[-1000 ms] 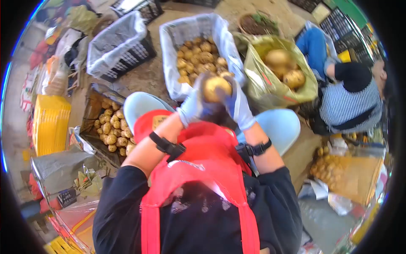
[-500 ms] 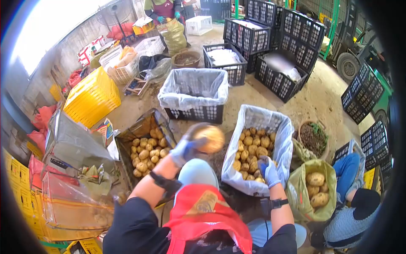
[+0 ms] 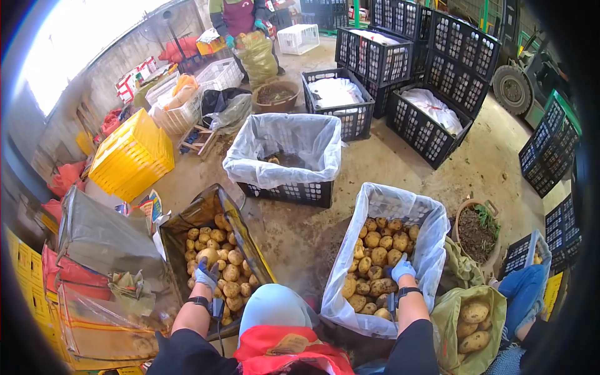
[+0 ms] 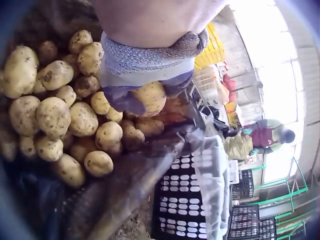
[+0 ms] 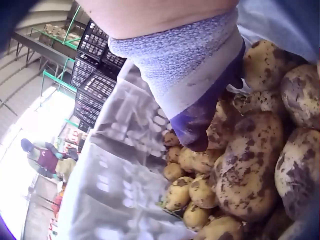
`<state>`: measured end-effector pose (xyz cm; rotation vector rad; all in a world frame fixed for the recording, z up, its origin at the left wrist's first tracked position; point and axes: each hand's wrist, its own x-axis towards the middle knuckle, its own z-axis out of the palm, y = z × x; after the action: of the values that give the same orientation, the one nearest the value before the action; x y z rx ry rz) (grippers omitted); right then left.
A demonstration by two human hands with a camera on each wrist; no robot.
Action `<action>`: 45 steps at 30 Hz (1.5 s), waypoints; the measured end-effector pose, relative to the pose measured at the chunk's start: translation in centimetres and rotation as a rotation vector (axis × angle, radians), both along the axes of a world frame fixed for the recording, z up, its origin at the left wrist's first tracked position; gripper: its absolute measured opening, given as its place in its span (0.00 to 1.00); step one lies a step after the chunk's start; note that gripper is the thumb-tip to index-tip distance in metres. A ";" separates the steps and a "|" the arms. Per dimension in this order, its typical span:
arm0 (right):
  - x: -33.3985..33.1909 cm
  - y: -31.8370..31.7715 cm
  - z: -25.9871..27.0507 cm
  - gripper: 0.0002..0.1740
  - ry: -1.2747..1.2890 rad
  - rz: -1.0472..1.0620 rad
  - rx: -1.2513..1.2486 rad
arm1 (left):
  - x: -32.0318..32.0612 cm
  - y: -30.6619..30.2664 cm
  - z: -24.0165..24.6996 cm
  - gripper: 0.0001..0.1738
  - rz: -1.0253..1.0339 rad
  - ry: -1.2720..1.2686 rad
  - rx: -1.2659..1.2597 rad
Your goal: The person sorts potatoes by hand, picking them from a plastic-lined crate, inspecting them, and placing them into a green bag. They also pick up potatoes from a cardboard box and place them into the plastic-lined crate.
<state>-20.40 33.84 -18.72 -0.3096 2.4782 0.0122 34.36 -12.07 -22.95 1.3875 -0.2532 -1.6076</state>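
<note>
- While the person sits between two crates in the head view, the gloved left hand (image 3: 205, 274) reaches into the dark, plastic-lined crate (image 3: 167, 232) of small yellow potatoes, fingers curled round a larger pale potato (image 3: 208, 255) on top of the heap.
- In the same view, the gloved right hand (image 3: 402, 269) lies with fingers spread on the muddy potatoes (image 3: 375, 240) in the black crate with a white liner (image 3: 431, 247).
- Left wrist view: the left hand (image 4: 145, 67) grips the larger pale potato (image 4: 152, 97) from above, just over the heap.
- Right wrist view: the right hand (image 5: 192, 85) holds nothing. Its straight purple fingertips (image 5: 196, 135) point down against the muddy potatoes (image 5: 247, 165).
</note>
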 end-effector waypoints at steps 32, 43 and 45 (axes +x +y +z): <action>23.9 14.7 10.6 0.22 0.041 -0.285 -1.537 | -21.5 42.2 24.2 0.36 -1.731 0.348 -0.495; 27.9 13.0 20.0 0.18 -0.370 -0.685 -1.878 | -21.0 40.1 25.4 0.32 -1.753 0.407 -0.199; 27.6 13.0 19.4 0.20 -0.324 -0.672 -1.753 | -21.1 41.0 25.2 0.34 -1.724 0.465 -0.359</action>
<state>7.25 46.79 0.69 -0.0977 1.4845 -2.2330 13.24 28.94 2.29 0.2119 -1.6490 -2.8729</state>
